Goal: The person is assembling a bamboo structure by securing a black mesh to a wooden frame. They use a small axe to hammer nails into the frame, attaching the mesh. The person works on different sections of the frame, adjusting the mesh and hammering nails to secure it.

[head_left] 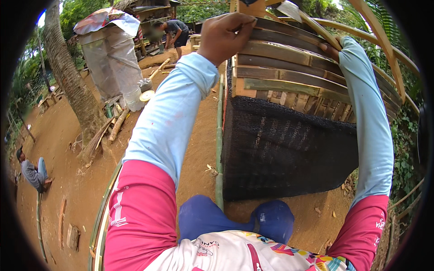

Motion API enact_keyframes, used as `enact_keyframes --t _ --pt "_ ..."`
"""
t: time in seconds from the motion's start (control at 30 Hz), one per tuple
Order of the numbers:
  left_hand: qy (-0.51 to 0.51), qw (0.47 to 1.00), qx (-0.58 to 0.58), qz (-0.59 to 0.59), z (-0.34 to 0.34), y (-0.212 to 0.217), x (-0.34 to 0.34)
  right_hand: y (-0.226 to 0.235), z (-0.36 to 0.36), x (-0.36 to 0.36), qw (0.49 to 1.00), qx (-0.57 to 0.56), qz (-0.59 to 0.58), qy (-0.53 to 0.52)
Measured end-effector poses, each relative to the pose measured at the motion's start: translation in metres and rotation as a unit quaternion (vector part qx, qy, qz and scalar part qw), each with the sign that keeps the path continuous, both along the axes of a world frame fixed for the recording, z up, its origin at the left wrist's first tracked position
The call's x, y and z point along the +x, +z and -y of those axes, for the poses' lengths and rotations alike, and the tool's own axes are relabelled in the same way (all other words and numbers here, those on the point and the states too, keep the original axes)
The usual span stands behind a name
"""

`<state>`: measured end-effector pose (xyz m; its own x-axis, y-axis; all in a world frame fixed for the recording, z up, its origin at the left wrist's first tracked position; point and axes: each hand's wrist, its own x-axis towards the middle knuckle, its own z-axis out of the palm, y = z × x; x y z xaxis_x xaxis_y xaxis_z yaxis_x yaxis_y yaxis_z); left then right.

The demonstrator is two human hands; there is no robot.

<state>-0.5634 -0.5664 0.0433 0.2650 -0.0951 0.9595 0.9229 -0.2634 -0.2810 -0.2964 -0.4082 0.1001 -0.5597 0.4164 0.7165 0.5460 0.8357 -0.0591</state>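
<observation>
Outdoor yard of bare reddish earth [68, 135], palm trunk [68, 72] at left, greenery behind. Bamboo-slat frame [289, 67] directly ahead at arm's reach, black mesh netting [285, 149] hung below the slats. Left hand [224, 34] curled over the top slat, fingers closed on its upper edge. Right hand [332, 49] mostly hidden behind sleeve and slat; fingertips hooked over a slat edge, grip otherwise not determinable. Recommended: keep both hands level, press slat flush against its neighbours, avoid snagging netting. Green bamboo pole [219, 135] upright beside frame. Plastic-wrapped stack [110, 58] beyond; seated person [31, 171] far left, another bent over at rear.
</observation>
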Motion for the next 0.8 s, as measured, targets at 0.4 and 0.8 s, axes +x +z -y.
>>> enact_keyframes --t 0.4,0.8 --pt "0.007 1.000 -0.002 -0.030 -0.004 0.001 -0.008 -0.025 -0.033 0.009 0.974 -0.015 -0.161 0.160" --pt "0.000 1.000 -0.005 -0.007 -0.003 -0.001 -0.008 -0.147 0.061 0.030 0.879 -0.335 -0.168 0.294"
